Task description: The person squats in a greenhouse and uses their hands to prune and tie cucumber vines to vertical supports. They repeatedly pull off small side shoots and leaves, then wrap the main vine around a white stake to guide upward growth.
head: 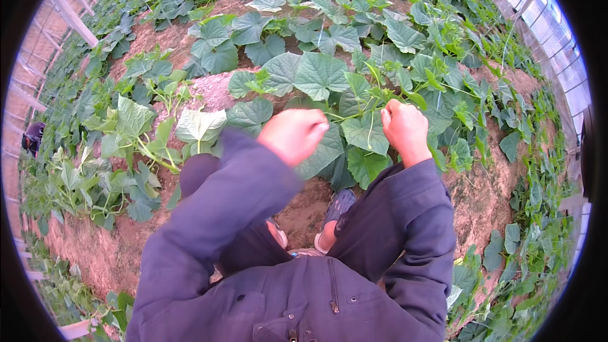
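Observation:
Cucumber-like vines with broad lobed leaves (322, 75) spread over the soil in front of me. My right hand (406, 126) is closed around the upper part of a green vine stem (354, 116), with small leaves and a shoot tip beside the fingers. A thin curled tendril (370, 133) hangs just left of that hand. My left hand (295, 134), blurred, is curled above the leaves at the stem's left side; whether anything is between its fingers cannot be seen. A pale upturned leaf (200, 126) lies further left.
Bare soil (304, 209) shows between my shoes. More vines (90, 185) cover the ground at left, and rows of them run along the right. Thin strings rise among the plants. Pale posts (71, 15) stand at the left edge, where another person (34, 137) is partly visible far off.

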Available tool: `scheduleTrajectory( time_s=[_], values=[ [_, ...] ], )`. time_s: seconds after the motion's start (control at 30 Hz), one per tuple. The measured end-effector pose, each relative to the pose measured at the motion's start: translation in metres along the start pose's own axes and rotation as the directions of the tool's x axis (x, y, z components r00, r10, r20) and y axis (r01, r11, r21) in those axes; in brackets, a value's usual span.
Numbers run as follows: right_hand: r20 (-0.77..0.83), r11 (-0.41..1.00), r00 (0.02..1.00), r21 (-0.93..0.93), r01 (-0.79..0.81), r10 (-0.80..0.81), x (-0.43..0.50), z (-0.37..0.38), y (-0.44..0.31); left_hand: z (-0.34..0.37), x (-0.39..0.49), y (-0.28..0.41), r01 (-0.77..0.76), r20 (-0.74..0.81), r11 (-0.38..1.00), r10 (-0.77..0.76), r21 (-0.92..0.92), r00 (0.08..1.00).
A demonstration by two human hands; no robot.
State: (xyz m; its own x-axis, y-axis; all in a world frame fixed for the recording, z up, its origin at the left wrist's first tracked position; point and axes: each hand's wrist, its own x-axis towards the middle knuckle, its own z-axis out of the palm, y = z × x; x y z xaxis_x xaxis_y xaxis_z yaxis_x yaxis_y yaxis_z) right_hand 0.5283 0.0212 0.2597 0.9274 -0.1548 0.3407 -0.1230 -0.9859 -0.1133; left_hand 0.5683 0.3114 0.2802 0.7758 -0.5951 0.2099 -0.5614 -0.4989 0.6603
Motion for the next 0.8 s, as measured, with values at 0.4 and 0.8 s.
scheduleTrajectory(
  time_s=[0.4,0.8],
  values=[
    [0.006,0.978,0.992,0.163,-0.127,0.128,0.034,-0.003,-0.017,0.263,0.155,-0.173,0.15,0.18,0.988,-0.153,0.026,0.972],
    [-0.138,0.917,0.99,0.398,0.016,0.042,0.057,0.015,-0.04,0.269,0.131,-0.149,0.192,-0.013,0.981,-0.192,0.011,0.981]
  ],
)
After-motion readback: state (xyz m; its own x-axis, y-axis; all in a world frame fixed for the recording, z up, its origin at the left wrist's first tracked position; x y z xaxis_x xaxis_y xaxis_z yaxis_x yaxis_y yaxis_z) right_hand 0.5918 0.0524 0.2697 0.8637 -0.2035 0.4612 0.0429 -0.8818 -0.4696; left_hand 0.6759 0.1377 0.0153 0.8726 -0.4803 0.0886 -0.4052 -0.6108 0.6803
